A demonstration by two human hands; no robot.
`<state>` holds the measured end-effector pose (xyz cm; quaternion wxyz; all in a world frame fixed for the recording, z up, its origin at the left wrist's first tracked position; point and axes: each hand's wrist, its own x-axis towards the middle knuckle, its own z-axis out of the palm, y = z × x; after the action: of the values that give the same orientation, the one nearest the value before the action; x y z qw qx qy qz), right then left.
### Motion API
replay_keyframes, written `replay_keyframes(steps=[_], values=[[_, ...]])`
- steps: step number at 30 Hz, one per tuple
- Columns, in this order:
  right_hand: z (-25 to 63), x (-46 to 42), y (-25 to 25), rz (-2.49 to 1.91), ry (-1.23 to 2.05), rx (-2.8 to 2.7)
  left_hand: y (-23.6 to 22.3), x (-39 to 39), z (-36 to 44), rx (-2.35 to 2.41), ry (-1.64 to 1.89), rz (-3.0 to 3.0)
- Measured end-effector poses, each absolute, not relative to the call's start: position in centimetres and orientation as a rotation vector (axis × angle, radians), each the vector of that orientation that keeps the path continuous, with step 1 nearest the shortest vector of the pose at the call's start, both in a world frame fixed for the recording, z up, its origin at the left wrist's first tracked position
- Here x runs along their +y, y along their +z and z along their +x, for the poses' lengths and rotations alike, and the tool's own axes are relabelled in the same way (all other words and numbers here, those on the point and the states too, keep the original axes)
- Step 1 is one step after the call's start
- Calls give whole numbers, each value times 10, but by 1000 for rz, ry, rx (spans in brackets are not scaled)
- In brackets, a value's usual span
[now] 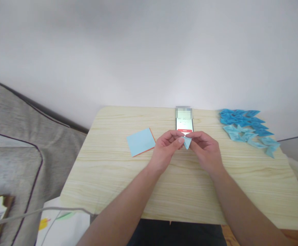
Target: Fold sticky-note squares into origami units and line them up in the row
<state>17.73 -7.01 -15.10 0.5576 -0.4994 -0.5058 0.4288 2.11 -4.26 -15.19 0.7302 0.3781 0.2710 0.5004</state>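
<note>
Between my fingertips, above the middle of the table, is a small piece of light blue folded paper (187, 142) with a point facing down toward me. My left hand (167, 146) pinches it from the left, thumb on the near face. From the right, my right hand (205, 147) grips its other edge, fingers partly hiding it. To the left of my hands lies a stack of square paper sheets (141, 141), light blue on top with an orange edge beneath. Just beyond my fingers a phone (184, 123) shows a lit screen with a red button.
Rows of folded paper pieces (243, 119), dark blue behind and light blue in front, lie at the table's right. The pale wooden table (107, 177) meets a white wall. A grey sofa (48, 150) stands left, with a cable (56, 208) crossing in front.
</note>
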Motion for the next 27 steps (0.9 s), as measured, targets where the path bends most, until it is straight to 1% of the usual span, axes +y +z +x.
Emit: replay_keyframes(steps=[8, 13, 17, 23, 27], values=[[176, -70, -144, -1192, 802, -1227, -147, -44, 23, 764, 1107, 1004], [182, -72, -139, -1199, 874, -1292, -152, -44, 21, 855, 1134, 1105], [189, -72, -140, -1253, 958, -1322, -153, -46, 18, 1001, 1151, 1350], [192, -74, -144, -1333, 869, -1290, -151, -45, 14, 996, 1158, 1478], [195, -74, -139, -1359, 807, -1393, -149, -44, 12, 1004, 1214, 1627]])
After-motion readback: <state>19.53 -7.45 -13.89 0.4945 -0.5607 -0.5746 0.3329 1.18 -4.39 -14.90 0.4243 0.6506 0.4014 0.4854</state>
